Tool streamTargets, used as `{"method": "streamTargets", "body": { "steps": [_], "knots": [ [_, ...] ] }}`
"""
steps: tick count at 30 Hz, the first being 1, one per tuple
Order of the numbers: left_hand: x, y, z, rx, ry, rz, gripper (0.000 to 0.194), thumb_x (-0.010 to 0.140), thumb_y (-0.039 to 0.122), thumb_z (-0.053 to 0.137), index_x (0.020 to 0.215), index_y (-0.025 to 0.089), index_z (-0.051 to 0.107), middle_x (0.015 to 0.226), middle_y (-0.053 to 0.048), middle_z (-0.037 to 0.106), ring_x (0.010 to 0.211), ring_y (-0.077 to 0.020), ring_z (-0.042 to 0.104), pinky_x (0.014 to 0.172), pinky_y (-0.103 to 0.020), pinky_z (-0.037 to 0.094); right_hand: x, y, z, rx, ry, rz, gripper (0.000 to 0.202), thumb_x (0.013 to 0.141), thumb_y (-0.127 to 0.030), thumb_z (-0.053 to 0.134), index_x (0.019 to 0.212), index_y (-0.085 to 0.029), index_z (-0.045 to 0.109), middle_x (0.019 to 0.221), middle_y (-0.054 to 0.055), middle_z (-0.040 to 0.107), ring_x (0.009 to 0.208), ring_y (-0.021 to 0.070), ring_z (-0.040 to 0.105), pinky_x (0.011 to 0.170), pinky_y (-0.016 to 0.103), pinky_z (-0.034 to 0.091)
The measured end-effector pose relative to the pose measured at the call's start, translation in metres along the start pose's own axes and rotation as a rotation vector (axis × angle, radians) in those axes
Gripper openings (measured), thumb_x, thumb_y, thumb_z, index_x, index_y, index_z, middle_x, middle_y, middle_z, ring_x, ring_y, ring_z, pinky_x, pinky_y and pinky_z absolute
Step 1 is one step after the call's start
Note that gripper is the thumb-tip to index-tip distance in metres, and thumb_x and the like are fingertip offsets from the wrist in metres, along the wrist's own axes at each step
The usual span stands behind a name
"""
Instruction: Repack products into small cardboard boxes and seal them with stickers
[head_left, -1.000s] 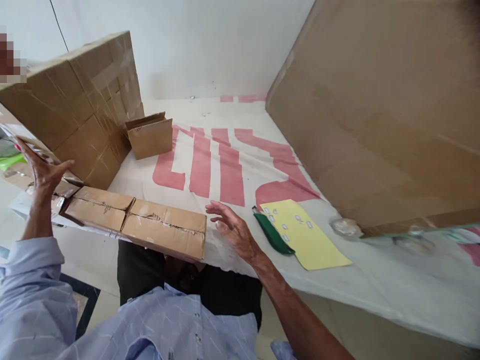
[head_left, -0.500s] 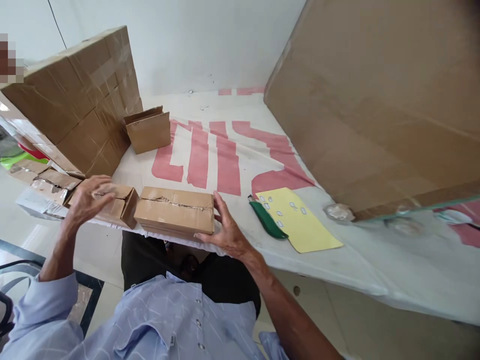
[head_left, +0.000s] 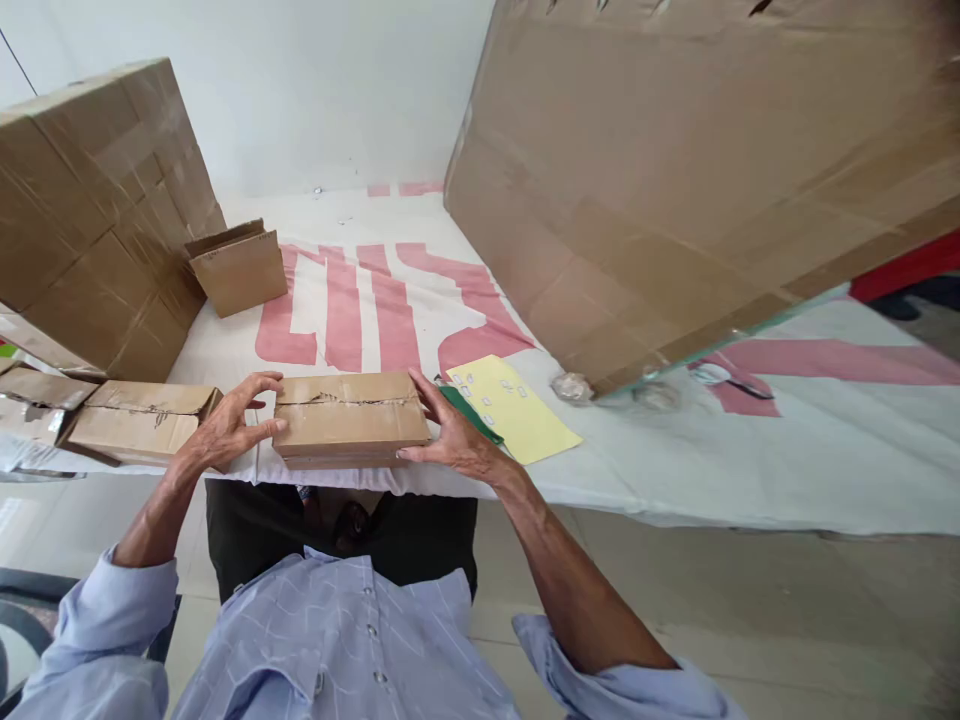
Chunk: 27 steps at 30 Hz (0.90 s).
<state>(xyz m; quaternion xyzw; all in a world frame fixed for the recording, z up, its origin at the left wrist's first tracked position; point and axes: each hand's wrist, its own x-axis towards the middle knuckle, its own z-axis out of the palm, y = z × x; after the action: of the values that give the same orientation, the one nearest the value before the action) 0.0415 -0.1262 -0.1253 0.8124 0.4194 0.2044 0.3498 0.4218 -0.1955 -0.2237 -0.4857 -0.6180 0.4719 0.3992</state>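
Note:
A closed brown cardboard box (head_left: 349, 420) lies lengthwise at the table's front edge, a ragged slit running along its top. My right hand (head_left: 454, 435) grips its right end, thumb low in front and fingers behind. At the box's left end is my left hand (head_left: 238, 425), its thumb and fingers curved around the corner. Just left of that hand lies a second brown box (head_left: 142, 420), and a third worn box (head_left: 37, 400) sits farther left. A green object (head_left: 471, 412) lies right of my right hand, partly over a yellow sheet (head_left: 521, 410) with small white pieces.
A big taped carton (head_left: 97, 220) stands at the back left, beside a small open box (head_left: 238, 270). Another huge carton (head_left: 675, 190) fills the right back. A magnifying glass (head_left: 712, 374) lies on the white tablecloth (head_left: 675, 470) with red shapes.
My left hand has come down and right, from over the second box to the front box's left end. A gap has opened between those two boxes. The view has shifted right.

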Motion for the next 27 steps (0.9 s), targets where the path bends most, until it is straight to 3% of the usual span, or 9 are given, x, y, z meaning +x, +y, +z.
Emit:
{"method": "streamTargets", "body": {
  "steps": [5, 9, 12, 15, 17, 19, 22, 27],
  "knots": [
    [0.003, -0.011, 0.02, -0.23, 0.173, -0.02, 0.039, 0.089, 0.049, 0.081, 0.116, 0.024, 0.069, 0.138, -0.01, 0.068, 0.128, -0.0307, 0.07, 0.106, -0.046, 0.061, -0.002, 0.002, -0.003, -0.017, -0.002, -0.048, 0.127, 0.074, -0.046, 0.1, 0.179, -0.037, 0.028, 0.178, 0.015, 0.04, 0.154, 0.0406, 0.054, 0.125, 0.059, 0.05],
    [0.005, -0.016, 0.032, -0.353, 0.297, -0.038, 0.038, 0.083, 0.048, 0.087, 0.105, 0.022, 0.072, 0.132, -0.01, 0.068, 0.118, -0.0281, 0.073, 0.096, -0.04, 0.065, -0.007, 0.01, -0.001, -0.096, 0.098, -0.113, 0.118, 0.074, -0.05, 0.099, 0.174, -0.036, 0.039, 0.174, 0.015, 0.046, 0.151, 0.0391, 0.057, 0.12, 0.058, 0.054],
    [0.007, -0.024, 0.039, -0.414, 0.391, -0.004, 0.042, 0.08, 0.048, 0.091, 0.103, 0.021, 0.071, 0.13, -0.01, 0.071, 0.114, -0.0259, 0.074, 0.091, -0.037, 0.066, -0.018, 0.023, -0.02, -0.262, 0.311, -0.16, 0.08, 0.088, -0.049, 0.086, 0.16, -0.031, 0.058, 0.161, 0.014, 0.059, 0.141, 0.0344, 0.063, 0.11, 0.053, 0.06],
    [0.009, -0.03, 0.043, -0.411, 0.479, 0.035, 0.037, 0.08, 0.046, 0.093, 0.091, 0.02, 0.069, 0.127, -0.01, 0.076, 0.116, -0.0261, 0.076, 0.094, -0.037, 0.066, -0.041, 0.042, -0.054, -0.487, 0.664, -0.111, 0.038, 0.098, -0.043, 0.068, 0.131, -0.025, 0.075, 0.133, 0.014, 0.073, 0.122, 0.0308, 0.071, 0.097, 0.049, 0.063],
    [0.01, -0.028, 0.045, -0.325, 0.521, 0.068, 0.032, 0.084, 0.043, 0.091, 0.08, 0.02, 0.069, 0.126, -0.01, 0.079, 0.118, -0.0275, 0.076, 0.103, -0.042, 0.064, -0.061, 0.055, -0.074, -0.578, 0.84, -0.04, 0.03, 0.099, -0.041, 0.061, 0.115, -0.022, 0.077, 0.116, 0.014, 0.075, 0.108, 0.0296, 0.072, 0.087, 0.046, 0.063],
    [0.009, -0.022, 0.046, -0.243, 0.551, 0.102, 0.031, 0.087, 0.041, 0.089, 0.073, 0.021, 0.07, 0.125, -0.009, 0.08, 0.119, -0.0297, 0.077, 0.111, -0.048, 0.061, -0.08, 0.066, -0.086, -0.618, 0.922, 0.03, 0.028, 0.098, -0.04, 0.058, 0.107, -0.021, 0.076, 0.108, 0.014, 0.075, 0.099, 0.0292, 0.072, 0.079, 0.043, 0.062],
    [0.008, -0.012, 0.049, -0.208, 0.569, 0.107, 0.025, 0.09, 0.04, 0.087, 0.076, 0.024, 0.073, 0.129, -0.007, 0.08, 0.124, -0.0333, 0.076, 0.119, -0.058, 0.057, -0.096, 0.078, -0.082, -0.677, 0.895, 0.098, 0.024, 0.096, -0.038, 0.058, 0.1, -0.021, 0.075, 0.106, 0.014, 0.076, 0.099, 0.0302, 0.07, 0.082, 0.044, 0.06],
    [0.008, -0.017, 0.052, -0.286, 0.542, 0.092, 0.026, 0.083, 0.046, 0.091, 0.091, 0.025, 0.078, 0.135, -0.006, 0.075, 0.134, -0.0382, 0.07, 0.116, -0.066, 0.06, -0.09, 0.082, -0.046, -0.867, 0.727, 0.153, 0.018, 0.1, -0.033, 0.06, 0.106, -0.023, 0.074, 0.11, 0.013, 0.076, 0.107, 0.0305, 0.065, 0.098, 0.045, 0.055]
  ]
}}
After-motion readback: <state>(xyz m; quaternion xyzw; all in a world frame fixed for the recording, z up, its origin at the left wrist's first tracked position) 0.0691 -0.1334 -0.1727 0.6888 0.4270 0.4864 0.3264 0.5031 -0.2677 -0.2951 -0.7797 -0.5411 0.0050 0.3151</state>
